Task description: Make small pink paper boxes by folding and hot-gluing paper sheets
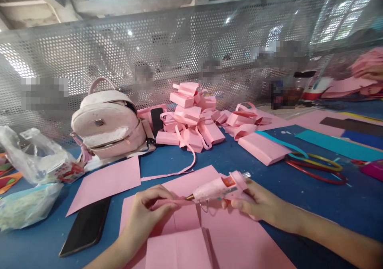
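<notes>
Glue being laid on a folded pink flap, lower centre.
Pink paper [179, 221] is pinched by the left hand [148, 209]; glue gun [218, 187] is gripped by the right hand [257, 205], nozzle at the fold; pressing the flap down seems called for next.

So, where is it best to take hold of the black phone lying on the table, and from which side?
Grip the black phone across its two long edges, near the middle, coming from above. It lies flat and face up on the blue table, so only its thin sides offer a hold. Its far end touches a pink sheet; the left hand is nearest.
</notes>
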Demonstrator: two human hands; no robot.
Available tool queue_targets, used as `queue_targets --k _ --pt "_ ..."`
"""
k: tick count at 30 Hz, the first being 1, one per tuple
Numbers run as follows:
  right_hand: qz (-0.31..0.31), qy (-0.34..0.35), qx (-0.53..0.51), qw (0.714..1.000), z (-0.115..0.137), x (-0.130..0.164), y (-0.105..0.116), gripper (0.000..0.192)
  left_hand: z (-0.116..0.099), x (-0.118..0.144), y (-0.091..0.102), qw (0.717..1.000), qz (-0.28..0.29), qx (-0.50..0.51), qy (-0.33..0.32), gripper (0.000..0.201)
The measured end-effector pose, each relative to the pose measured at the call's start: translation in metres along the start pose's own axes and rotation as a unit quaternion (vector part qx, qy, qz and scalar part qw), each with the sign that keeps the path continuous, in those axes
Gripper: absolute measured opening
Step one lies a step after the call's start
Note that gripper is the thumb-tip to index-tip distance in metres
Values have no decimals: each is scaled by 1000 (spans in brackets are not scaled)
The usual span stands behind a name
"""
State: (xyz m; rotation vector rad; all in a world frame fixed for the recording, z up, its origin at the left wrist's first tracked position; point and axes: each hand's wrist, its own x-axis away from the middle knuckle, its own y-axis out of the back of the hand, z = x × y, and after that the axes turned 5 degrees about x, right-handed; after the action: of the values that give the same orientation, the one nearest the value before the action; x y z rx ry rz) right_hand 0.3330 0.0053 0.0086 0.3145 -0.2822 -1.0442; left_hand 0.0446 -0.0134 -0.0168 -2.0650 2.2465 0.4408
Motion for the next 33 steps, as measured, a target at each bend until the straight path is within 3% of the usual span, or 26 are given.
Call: queue_targets --k 9,33 --pt "-12 5 4 1000 1 2 -6 46 0 3 1 997 17 2 -77 10" --pt "23 63 -36 997 8 1 -5 47 1 3 0 997 12 0 -71 9"
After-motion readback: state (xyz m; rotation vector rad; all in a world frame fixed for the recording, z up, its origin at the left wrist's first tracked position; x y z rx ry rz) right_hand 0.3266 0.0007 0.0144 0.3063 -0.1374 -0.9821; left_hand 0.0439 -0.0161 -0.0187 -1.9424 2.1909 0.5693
